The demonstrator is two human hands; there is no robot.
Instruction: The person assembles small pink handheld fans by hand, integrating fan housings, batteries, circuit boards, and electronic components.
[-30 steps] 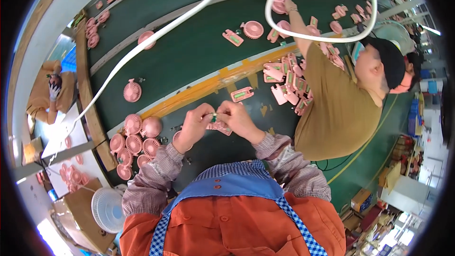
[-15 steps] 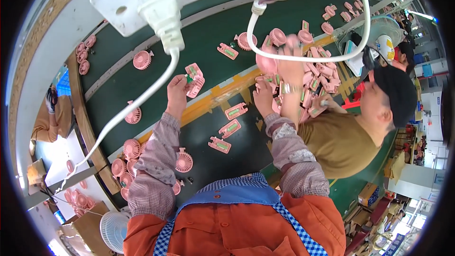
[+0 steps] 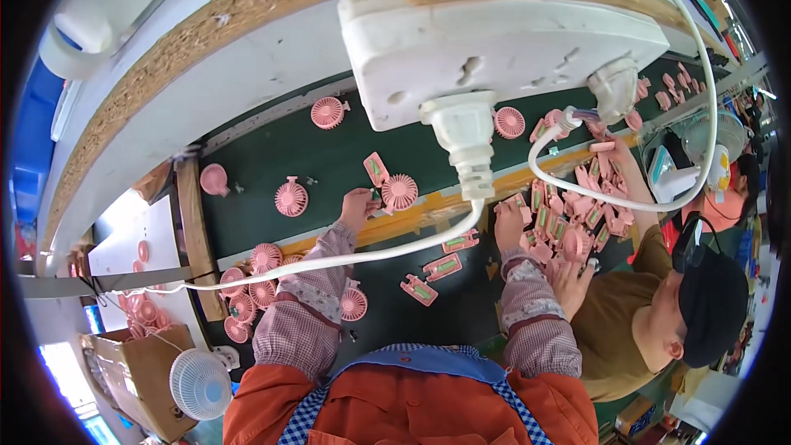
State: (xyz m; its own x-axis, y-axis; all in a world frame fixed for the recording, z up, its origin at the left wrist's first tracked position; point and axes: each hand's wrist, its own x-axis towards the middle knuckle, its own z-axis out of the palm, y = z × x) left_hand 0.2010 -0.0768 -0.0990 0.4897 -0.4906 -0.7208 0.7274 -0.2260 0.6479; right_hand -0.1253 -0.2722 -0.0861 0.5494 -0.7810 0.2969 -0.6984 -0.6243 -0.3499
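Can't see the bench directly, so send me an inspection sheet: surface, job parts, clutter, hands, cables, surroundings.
Surface: dark green work surface, crossed by a yellow strip.
Job's things: pink fan by the left hand; pile of pink parts at the right hand.
Clutter: small dark bit near the front.
Hands: left at the pink fan, right at the pile's left edge; both grips unclear.
Cables: white cable runs from the power strip, crossing the left forearm in view.
Surroundings: co-worker at right; desk fan and cardboard box lower left.
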